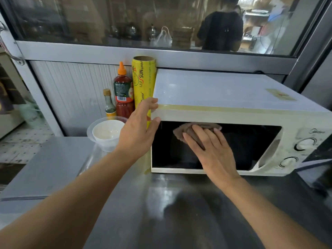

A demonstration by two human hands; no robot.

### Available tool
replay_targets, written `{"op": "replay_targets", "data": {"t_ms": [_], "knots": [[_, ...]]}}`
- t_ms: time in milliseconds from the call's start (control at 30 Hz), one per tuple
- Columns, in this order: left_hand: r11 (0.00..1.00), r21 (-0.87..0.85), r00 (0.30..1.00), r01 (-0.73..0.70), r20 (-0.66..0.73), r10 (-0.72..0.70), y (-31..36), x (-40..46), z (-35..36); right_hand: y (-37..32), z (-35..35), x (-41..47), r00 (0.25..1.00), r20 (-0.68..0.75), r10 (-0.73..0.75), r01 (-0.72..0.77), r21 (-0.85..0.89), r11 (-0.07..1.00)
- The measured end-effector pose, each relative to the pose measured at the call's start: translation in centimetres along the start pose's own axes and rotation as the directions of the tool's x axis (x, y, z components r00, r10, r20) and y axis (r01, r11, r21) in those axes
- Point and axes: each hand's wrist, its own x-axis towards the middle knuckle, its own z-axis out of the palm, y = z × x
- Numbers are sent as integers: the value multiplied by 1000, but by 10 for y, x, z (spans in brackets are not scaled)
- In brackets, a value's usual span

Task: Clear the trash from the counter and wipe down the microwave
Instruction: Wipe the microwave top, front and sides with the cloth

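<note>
Left hand (139,128): forearm reaches in from the lower left, rising diagonally across the tabletop (125,203). The hand grasps the upper left front corner of the microwave (224,97), fingers curled over the top edge, thumb hooked under the corner against the door frame.

Right hand (210,150): forearm enters from the lower right, wrist just in front of the door's lower edge. Palm faces the door, fingers straight and slightly spread, pressing flat on a brown cloth (188,130) against the dark glass of the microwave door (242,146). The fingers do not curl round the cloth; it shows bunched above and to the left of the fingertips, near the top of the window.

Microwave: white, yellowed along the front trim, standing on the steel tabletop at right of centre, door closed. Two round dials (303,144) on the panel at its right end. A pale label (280,94) lies on the top surface towards the right rear.

Beside the microwave's left wall: a yellow roll of cling wrap (142,76), upright, touching or very nearly touching the casing. Left of it, a red sauce bottle (124,94) with orange cap, then a small dark-glass bottle (109,105). In front of these, a clear plastic bowl holding a white bowl (107,132).

Behind: a glass pane (107,20) with reflections, including a person in a dark shirt.
</note>
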Motion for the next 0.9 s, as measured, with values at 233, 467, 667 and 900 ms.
{"op": "replay_targets", "data": {"t_ms": [233,467,667,900], "knots": [[998,-36,997,-47,-59,45,-4,-1,9,-21,26,-32,984,-105,142,-138,46,989],[996,-71,996,-58,-77,52,-5,-2,12,-15,34,-76,971,206,-123,131,-26,991],[995,-81,995,-49,-87,42,-2,-3,12,33,1,-26,987,-54,148,-147,26,989],[990,-96,980,-101,-180,82,-8,-2,23,3,22,-49,955,-123,271,-264,71,962]]}}
